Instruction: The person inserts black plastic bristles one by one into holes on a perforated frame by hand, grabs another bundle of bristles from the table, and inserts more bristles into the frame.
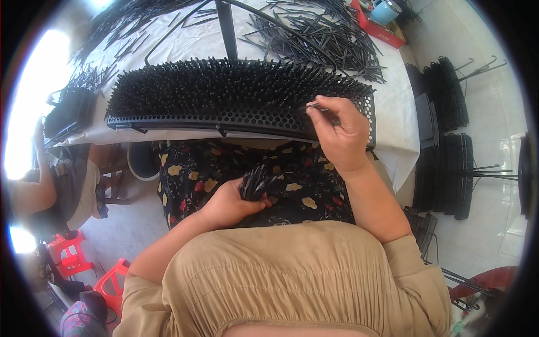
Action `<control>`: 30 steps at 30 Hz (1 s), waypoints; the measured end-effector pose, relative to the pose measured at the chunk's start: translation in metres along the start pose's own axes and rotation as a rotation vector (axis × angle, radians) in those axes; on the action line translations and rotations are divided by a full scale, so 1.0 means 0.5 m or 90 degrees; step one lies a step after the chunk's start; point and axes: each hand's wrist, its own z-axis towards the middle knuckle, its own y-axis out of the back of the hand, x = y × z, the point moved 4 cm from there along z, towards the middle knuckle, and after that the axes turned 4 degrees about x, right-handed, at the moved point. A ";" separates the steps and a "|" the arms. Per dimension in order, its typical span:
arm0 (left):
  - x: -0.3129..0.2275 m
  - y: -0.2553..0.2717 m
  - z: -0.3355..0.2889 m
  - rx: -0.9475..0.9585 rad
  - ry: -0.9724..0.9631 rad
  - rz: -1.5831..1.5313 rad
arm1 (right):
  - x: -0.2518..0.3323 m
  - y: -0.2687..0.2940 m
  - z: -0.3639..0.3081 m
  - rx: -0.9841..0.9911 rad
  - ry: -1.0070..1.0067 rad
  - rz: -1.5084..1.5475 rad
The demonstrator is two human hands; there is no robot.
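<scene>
Right hand [339,132] was up at the right end of the black perforated panel [236,121], fingers pinched shut on one thin black pin [314,105], tip at the panel surface near its right edge. Left hand [230,205] sat low in the lap, curled closed around a bundle of black pins [257,181], ends fanning out upward and to the right. The bundle was over the dark floral cloth [303,180] on the lap, well apart from the panel.

Panel lay along the near edge of the bench [393,106], which had a white cover. Most of the panel was already bristling with upright pins; a bare honeycomb strip showed along its near edge and at the right end where the right hand was working. Far side of the bench: a loose pile of black pins [320,33] spread right of centre, more scattered far left. A red tray [377,29] with a light blue mug [385,10] sat at the far right corner.

Right of the bench, on the tiled floor: stacks of black panels [446,92], with another stack [443,174] nearer. Left of the bench, another person [50,191] sat by a smaller black panel [70,112]. Red plastic stools [73,255] were at near left
</scene>
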 end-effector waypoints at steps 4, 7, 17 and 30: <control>-0.007 0.005 0.021 -0.131 0.048 -0.119 | 0.013 -0.009 0.025 -0.006 0.089 -0.055; -0.037 0.012 0.031 -0.183 -0.084 -0.161 | 0.028 -0.001 0.048 0.046 0.170 -0.196; -0.080 -0.009 0.056 -0.109 -0.079 -0.354 | 0.026 0.000 0.056 0.050 0.102 -0.126; -0.054 -0.017 0.056 -0.153 -0.053 -0.309 | 0.017 0.001 0.061 0.078 0.058 -0.071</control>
